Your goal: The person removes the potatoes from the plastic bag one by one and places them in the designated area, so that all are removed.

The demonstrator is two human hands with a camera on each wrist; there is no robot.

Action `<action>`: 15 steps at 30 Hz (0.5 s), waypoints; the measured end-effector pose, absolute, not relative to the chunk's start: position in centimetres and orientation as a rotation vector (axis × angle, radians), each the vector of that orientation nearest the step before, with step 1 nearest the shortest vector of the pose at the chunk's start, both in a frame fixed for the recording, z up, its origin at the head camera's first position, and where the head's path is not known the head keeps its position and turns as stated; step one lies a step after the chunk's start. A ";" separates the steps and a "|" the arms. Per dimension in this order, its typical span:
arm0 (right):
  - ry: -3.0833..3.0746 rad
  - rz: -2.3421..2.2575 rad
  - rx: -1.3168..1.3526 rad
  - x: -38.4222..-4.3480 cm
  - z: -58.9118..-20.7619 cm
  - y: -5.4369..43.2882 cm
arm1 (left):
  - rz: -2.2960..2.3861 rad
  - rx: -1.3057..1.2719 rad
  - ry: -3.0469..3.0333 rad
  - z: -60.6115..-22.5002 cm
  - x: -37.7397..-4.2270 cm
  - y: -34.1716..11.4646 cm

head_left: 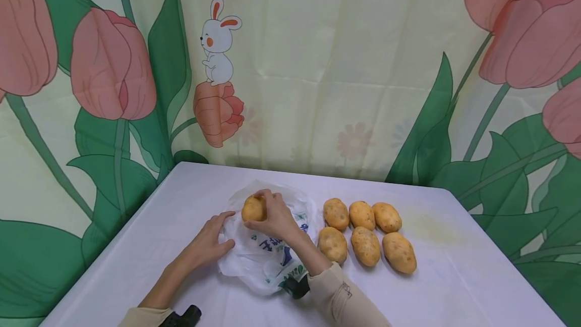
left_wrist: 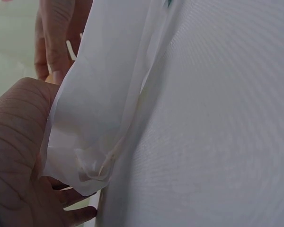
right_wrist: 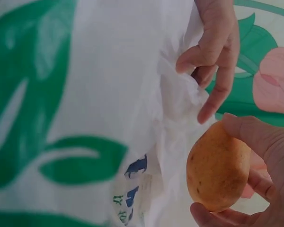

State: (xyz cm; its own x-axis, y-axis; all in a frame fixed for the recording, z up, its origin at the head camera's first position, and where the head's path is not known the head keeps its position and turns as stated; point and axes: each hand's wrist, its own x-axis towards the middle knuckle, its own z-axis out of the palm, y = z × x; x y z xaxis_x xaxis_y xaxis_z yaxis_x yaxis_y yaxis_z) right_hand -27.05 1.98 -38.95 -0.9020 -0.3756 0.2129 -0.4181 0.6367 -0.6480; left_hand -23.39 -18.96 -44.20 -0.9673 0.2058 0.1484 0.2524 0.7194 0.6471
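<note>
My right hand (head_left: 278,217) grips a potato (head_left: 253,209) above the far left part of a white plastic bag (head_left: 249,266). In the right wrist view, thumb and fingers lie round the potato (right_wrist: 218,168). My left hand (head_left: 206,243) is at the bag's left edge, thumb and fingers spread apart, with the bag's rim between them. The left wrist view shows the bag's film (left_wrist: 92,99) standing up beside the left hand (left_wrist: 19,151). Blue and green print marks the crumpled bag. Its inside is largely hidden from view.
Several potatoes (head_left: 365,246) lie in two rows right of the bag on the white-covered table (head_left: 467,276). Behind the table hangs a curtain (head_left: 299,64) printed with tulips and a rabbit. A dark wrist device (head_left: 297,286) sits close to the bag's near edge.
</note>
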 end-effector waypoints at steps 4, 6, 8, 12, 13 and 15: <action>-2.768 1.131 0.702 -26.5 -38.5 2.6 | -1.078 -0.394 -2.842 -44.3 -23.4 -19.1; -2.757 1.135 0.717 -26.2 -38.3 2.8 | -1.073 -0.392 -2.843 -44.3 -23.4 -19.1; -2.742 1.138 0.737 -25.9 -38.2 3.1 | -1.075 -0.386 -2.845 -44.2 -23.3 -19.1; -2.708 1.137 0.784 -25.3 -38.0 3.9 | -1.085 -0.365 -2.860 -44.2 -23.3 -18.9; -2.700 1.144 0.795 -25.1 -37.9 4.1 | -1.084 -0.368 -2.859 -44.2 -23.4 -18.9; -2.695 1.144 0.809 -24.8 -37.8 4.4 | -1.087 -0.361 -2.860 -44.2 -23.4 -18.9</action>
